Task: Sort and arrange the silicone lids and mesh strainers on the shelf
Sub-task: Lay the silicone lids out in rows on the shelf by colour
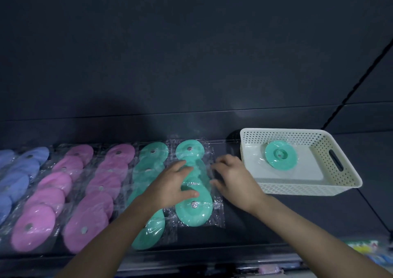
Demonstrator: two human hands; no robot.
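Observation:
Round silicone lids in clear wrappers lie in overlapping rows on a dark shelf [244,231]: blue lids [23,171] at the left, two rows of pink lids [53,192], then two rows of teal lids [192,207]. My left hand [172,184] rests flat on the rightmost teal row, fingers spread over the middle lids. My right hand [231,173] touches the wrapper edge on that row's right side, fingers bent. One more teal lid [280,155] lies alone in a white perforated basket [340,182]. No mesh strainers are visible.
The basket stands tilted on the shelf's right part, close to my right hand. Behind the rows rises the dark back panel [191,65]. Below the shelf's front edge, colourful packaged goods [370,250] show at the lower right.

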